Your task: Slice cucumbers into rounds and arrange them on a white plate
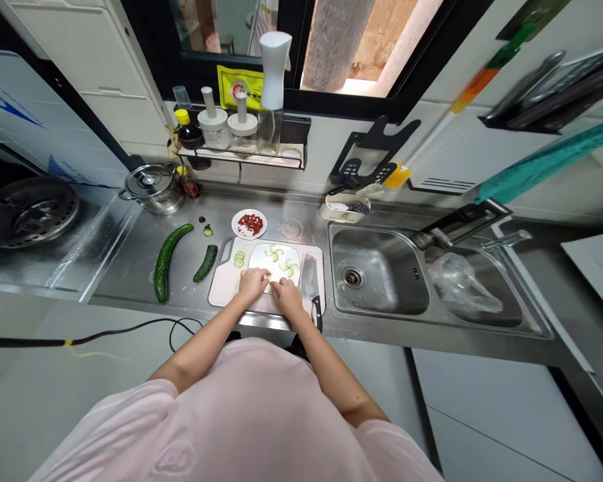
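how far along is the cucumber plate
Done: cucumber slices lie on a white plate, with chopped red chili on a small dish. In hand: the left hand and right hand are at the plate's near edge. Left: a long cucumber and a cut piece lie unsliced on the steel counter.

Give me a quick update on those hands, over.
Left hand, right hand on white plate. Fingers near cucumber slices. Cleaver beside right hand, on cutting board.
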Available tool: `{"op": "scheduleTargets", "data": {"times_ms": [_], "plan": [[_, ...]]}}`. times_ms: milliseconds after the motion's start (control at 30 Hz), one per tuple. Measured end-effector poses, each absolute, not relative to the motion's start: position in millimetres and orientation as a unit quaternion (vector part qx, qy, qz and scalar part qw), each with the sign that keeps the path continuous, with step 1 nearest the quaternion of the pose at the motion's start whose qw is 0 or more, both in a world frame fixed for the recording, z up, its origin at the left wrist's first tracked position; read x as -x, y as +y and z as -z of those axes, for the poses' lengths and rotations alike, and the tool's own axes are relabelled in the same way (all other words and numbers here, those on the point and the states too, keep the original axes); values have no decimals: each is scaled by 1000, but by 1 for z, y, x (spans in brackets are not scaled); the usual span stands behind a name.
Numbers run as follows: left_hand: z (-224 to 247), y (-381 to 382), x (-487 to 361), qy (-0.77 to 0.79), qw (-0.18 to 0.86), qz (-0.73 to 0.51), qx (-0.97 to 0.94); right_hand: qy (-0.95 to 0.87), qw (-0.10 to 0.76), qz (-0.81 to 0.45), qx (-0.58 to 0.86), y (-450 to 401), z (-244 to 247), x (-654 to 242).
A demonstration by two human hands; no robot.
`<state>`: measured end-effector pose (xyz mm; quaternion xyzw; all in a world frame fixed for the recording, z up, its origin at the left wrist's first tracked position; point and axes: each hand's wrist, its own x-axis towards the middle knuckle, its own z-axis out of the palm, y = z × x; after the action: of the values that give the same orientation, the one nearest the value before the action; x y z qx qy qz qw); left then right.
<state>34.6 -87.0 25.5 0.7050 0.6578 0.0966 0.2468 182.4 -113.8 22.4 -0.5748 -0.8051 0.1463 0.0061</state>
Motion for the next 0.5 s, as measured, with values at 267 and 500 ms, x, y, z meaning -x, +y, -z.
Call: {"op": "scheduleTargets", "data": {"times_ms": [267,500], "plan": [[-25,-91,-35,661,222,-76,-713,-809,5,-143,570,-112,-22,-183],[-25,-90,-35,647,195,-58,-735,-806,-4,-151,572,-113,-23,-183]]}}
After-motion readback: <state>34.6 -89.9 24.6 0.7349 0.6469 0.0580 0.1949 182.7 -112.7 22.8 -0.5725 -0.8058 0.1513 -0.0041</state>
